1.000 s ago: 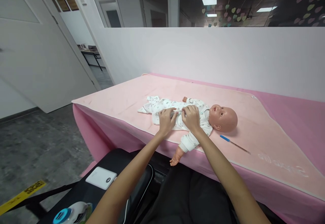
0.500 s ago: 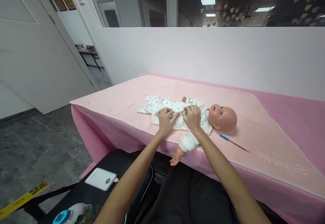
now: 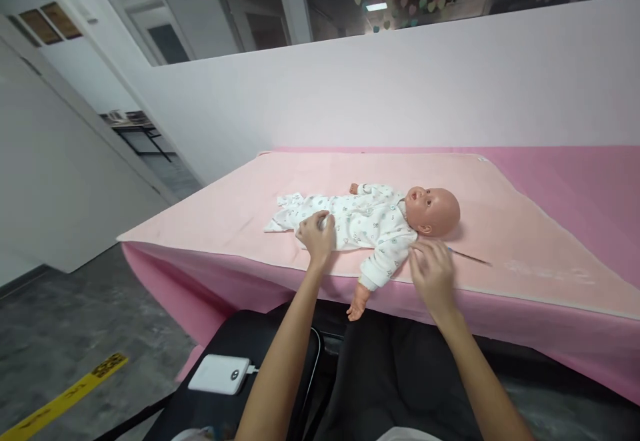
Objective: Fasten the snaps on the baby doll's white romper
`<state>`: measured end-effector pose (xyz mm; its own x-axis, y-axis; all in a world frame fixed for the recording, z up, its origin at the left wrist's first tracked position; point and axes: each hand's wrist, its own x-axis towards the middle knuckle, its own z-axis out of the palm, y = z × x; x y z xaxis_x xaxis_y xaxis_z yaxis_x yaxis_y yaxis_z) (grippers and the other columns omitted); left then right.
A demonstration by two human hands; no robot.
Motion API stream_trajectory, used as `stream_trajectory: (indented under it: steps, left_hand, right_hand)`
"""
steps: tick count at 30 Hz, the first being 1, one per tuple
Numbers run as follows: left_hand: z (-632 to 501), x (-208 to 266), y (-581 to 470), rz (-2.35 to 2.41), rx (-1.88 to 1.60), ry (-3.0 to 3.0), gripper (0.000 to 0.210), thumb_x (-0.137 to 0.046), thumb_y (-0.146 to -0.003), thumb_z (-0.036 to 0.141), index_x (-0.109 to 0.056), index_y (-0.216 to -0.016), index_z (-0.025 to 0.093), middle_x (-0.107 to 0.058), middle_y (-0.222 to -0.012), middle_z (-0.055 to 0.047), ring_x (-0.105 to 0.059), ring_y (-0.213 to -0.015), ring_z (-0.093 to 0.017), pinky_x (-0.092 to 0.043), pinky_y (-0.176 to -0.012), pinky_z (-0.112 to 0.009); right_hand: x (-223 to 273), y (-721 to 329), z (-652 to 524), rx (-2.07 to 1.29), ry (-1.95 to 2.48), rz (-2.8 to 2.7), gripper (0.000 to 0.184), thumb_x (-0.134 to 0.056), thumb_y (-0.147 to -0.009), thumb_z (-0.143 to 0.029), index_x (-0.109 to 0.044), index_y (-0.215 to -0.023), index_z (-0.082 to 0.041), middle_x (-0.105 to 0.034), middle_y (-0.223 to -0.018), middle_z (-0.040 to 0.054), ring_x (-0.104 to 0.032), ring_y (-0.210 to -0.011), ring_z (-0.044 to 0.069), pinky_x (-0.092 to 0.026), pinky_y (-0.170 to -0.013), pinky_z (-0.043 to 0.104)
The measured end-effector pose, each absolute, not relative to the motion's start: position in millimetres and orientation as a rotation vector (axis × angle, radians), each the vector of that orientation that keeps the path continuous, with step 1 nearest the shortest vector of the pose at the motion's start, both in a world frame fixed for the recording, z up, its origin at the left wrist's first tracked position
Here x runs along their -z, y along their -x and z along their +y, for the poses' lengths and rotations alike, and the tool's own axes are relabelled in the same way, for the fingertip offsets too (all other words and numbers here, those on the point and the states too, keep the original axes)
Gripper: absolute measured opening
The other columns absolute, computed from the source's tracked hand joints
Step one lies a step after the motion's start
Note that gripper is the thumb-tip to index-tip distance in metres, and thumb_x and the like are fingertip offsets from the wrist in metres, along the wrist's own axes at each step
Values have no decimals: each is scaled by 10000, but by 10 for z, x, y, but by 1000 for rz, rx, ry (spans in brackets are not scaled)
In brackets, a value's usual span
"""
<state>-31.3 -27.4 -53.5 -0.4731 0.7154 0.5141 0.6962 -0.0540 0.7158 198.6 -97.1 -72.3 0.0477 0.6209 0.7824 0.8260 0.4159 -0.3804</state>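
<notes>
A baby doll (image 3: 367,217) in a white patterned suit lies on its back, head to the right, one arm hanging over the table's front edge. My left hand (image 3: 317,235) rests at the doll's hip, fingers curled in a pinch. Something small and white shows between them, too little of it to name. By the doll's near shoulder is my right hand (image 3: 434,273), slightly blurred, with thumb and fingers apart and nothing visible in them. Just beyond it lies a thin stick (image 3: 473,257) with a blue handle, which the hand mostly hides.
A light pink blanket (image 3: 215,207) covers the table over a darker pink cloth (image 3: 575,194). A white power bank (image 3: 219,374) with a cable lies on a black case (image 3: 225,334) at the front left. A white wall (image 3: 400,94) stands behind the table.
My right hand has left the doll's belly and moved right, to beside its shoulder near the stick. My left hand stays at the hip. The view has tilted and shifted.
</notes>
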Motion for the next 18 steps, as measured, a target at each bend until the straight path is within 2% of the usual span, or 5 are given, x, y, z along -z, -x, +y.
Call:
stream_trajectory:
  steps: [2, 5, 7, 11, 18]
  left_hand:
    - [-268, 530, 313, 2138, -1585, -1630, 196, -489, -807, 314, -643, -917, 264, -657, -989, -27, -477, -1039, -258, -262, -951, -463]
    - [-262, 523, 316, 2118, -1570, -1645, 233, -476, -816, 296, -650, -969, 274, -646, -1017, -35, -455, -1072, -267, -265, -947, -464]
    - [-263, 518, 318, 2096, -1549, -1651, 231, -478, -819, 307, -666, -952, 286, -643, -1004, -34, -447, -1072, -271, -262, -943, -473]
    - [-271, 517, 328, 2032, -1518, -1676, 227, -483, -821, 347, -695, -890, 303, -635, -952, -30, -440, -1056, -273, -250, -950, -493]
    - [-253, 549, 347, 2064, -1563, -1625, 361, -438, -835, 362, -614, -1135, 266, -570, -1088, -69, -387, -1101, -285, -236, -1004, -496]
  right_hand:
    - [839, -2355, -1181, 307, 1544, -1570, 192, -432, -845, -243, -612, -882, -184, -649, -917, 89, -557, -897, 227, -388, -878, 382]
    - [906, -2807, -1291, 382, 1958, -1442, 318, -440, -825, -294, -588, -1038, -112, -632, -1010, 157, -547, -938, 295, -400, -793, 403]
    - [891, -2979, -1278, 392, 2108, -1448, 367, -425, -827, -311, -579, -1073, -87, -617, -1055, 180, -543, -965, 315, -396, -777, 405]
    - [772, -3083, -1234, 257, 2144, -1609, 290, -395, -823, -282, -643, -883, -144, -662, -941, 132, -580, -894, 276, -401, -734, 368]
    - [265, -2994, -1241, -184, 1889, -1346, 259, -500, -734, -408, -645, -770, -197, -680, -751, 60, -613, -675, 200, -432, -622, 299]
